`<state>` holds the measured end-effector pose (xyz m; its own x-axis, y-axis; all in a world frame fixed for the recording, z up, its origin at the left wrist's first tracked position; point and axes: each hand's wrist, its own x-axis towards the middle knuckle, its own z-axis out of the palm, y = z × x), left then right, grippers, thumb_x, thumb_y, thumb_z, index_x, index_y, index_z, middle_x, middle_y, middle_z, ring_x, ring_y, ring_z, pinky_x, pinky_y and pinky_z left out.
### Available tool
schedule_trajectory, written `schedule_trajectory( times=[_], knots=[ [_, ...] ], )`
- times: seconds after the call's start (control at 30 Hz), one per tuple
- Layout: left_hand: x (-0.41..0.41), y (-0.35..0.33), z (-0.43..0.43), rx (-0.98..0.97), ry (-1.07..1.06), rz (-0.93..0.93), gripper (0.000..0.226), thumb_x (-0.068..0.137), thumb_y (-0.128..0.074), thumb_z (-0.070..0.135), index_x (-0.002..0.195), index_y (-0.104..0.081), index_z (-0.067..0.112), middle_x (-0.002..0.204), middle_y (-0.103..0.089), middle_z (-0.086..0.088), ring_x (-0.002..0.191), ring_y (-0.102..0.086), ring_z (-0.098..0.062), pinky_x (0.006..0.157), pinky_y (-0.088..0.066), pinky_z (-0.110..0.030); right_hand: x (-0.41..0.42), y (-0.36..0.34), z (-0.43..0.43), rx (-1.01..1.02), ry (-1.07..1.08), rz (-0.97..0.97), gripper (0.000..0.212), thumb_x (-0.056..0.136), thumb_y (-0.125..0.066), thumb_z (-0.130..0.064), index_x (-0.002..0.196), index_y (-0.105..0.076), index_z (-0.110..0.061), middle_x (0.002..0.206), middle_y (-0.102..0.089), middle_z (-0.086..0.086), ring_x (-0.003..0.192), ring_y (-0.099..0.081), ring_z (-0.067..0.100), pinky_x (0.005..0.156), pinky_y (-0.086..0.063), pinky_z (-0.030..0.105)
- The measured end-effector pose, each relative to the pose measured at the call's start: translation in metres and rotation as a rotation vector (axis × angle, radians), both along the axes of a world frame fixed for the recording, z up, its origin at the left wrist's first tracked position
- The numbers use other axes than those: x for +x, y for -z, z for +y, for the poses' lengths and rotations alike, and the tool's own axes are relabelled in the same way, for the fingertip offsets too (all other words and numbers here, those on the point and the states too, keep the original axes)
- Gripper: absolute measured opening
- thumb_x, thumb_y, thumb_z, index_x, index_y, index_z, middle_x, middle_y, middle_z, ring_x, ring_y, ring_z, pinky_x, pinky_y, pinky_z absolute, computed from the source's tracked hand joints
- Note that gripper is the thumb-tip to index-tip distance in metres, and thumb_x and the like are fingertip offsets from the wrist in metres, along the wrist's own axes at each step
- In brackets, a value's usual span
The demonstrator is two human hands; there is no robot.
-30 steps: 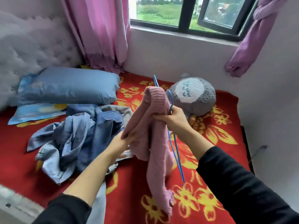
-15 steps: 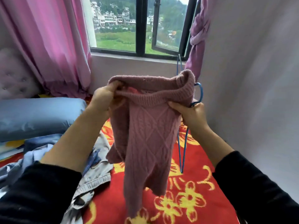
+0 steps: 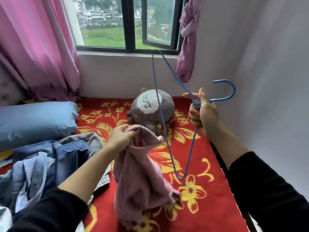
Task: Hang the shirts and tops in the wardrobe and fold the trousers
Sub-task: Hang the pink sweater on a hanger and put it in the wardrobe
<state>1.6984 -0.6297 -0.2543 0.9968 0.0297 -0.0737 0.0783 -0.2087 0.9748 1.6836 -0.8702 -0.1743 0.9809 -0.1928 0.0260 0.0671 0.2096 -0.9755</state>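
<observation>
Over the red flowered bed (image 3: pixel 209 164), 2 hands are up and busy. The left hand (image 3: pixel 122 136) has its grip bunched tight on the top edge of the pink knitted sweater (image 3: pixel 138 181), fingers curled into the wool, and the garment hangs straight down from that fist, its ragged hem low over the bedcover. To the right, the right hand (image 3: pixel 203 113) has its grip closed round the twisted neck of the blue wire hanger (image 3: pixel 181 178), just below the hook. The hook curves out to the right, towards the white wall (image 3: pixel 267 81). The hanger is tilted on end: 1 corner reaches up to the window sill (image 3: pixel 117 53), the other dips low over the bed. Hanger and sweater are apart; 1 wire passes just beside the sweater's top edge, and I can't tell if it touches.

Behind the wire sits a grey plush toy (image 3: pixel 150 111) against the wall under the window. Left of the sweater, a heap of denim clothes (image 3: pixel 50 161) lies crumpled on the bed, with a blue pillow (image 3: pixel 36 121) beyond it. A pink curtain (image 3: pixel 38 47) hangs at the left of the window, and a knotted purple curtain (image 3: pixel 189 39) at the right. Black sleeves cover both forearms near the elbows.
</observation>
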Motion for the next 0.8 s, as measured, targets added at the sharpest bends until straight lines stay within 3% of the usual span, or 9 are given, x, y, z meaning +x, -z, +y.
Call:
schedule_trajectory(
  times=[0.2,0.33,0.4,0.47,0.6,0.67,0.8],
  knots=[
    [-0.013,-0.002,0.013,0.112,0.081,-0.024,0.003,0.088,-0.065,0.015,0.089,-0.067,0.014,0.072,-0.062,0.004,0.059,-0.055,0.003,0.051,-0.04,-0.006,0.003,-0.034,0.027,0.209,-0.083,-0.19,0.053,0.1,-0.041,-0.04,0.054,-0.051,-0.015,0.042,-0.023,-0.004,0.034,-0.018,0.007,0.032,-0.018,0.017],
    [-0.015,-0.005,0.024,0.077,0.087,0.03,0.013,0.093,-0.058,0.012,0.089,-0.069,0.018,0.076,-0.067,0.004,0.066,-0.061,-0.003,0.051,-0.048,-0.011,0.008,-0.03,0.053,0.314,-0.087,-0.259,0.051,0.101,-0.042,-0.025,0.051,-0.044,-0.014,0.04,-0.027,-0.005,0.034,-0.019,0.007,0.034,-0.015,0.016],
    [-0.014,-0.005,0.033,-0.034,0.054,0.063,0.017,0.093,-0.055,0.009,0.086,-0.069,0.017,0.079,-0.069,-0.003,0.073,-0.064,-0.013,0.06,-0.054,-0.019,0.012,-0.012,0.063,0.303,-0.086,-0.242,0.044,0.1,-0.042,-0.02,0.057,-0.048,-0.014,0.041,-0.03,-0.003,0.033,-0.02,0.006,0.037,-0.013,0.015],
    [-0.013,-0.007,0.04,-0.158,0.042,0.079,0.018,0.095,-0.051,0.007,0.092,-0.068,0.011,0.09,-0.068,-0.013,0.085,-0.062,-0.023,0.07,-0.055,-0.025,0.015,0.019,0.07,0.209,-0.087,-0.187,0.044,0.097,-0.045,-0.018,0.054,-0.053,-0.015,0.042,-0.031,0.0,0.032,-0.022,0.008,0.038,-0.014,0.015],
    [-0.009,-0.023,0.055,-0.298,-0.002,0.039,0.023,0.097,-0.044,0.004,0.096,-0.066,0.01,0.096,-0.065,-0.017,0.087,-0.061,-0.027,0.072,-0.056,-0.027,0.02,0.068,0.069,-0.197,-0.139,-0.105,0.049,0.098,-0.047,-0.012,0.051,-0.054,-0.005,0.036,-0.041,0.002,0.033,-0.034,0.012,0.039,-0.025,0.019],
    [-0.008,-0.037,0.065,-0.318,-0.016,-0.004,0.026,0.097,-0.042,0.006,0.096,-0.067,0.013,0.097,-0.066,-0.016,0.081,-0.065,-0.023,0.069,-0.057,-0.028,0.023,0.07,0.063,-0.35,-0.2,-0.101,0.045,0.097,-0.05,-0.01,0.053,-0.058,-0.002,0.039,-0.048,0.003,0.036,-0.04,0.01,0.042,-0.033,0.019],
    [0.001,-0.074,0.076,-0.396,-0.065,-0.077,0.023,0.095,-0.045,0.011,0.088,-0.067,0.015,0.078,-0.07,-0.003,0.063,-0.067,-0.011,0.056,-0.057,-0.024,0.043,0.037,0.047,-0.554,-0.195,-0.209,0.039,0.091,-0.059,-0.012,0.054,-0.06,0.001,0.052,-0.053,0.009,0.051,-0.048,0.012,0.055,-0.039,0.025]
  ],
)
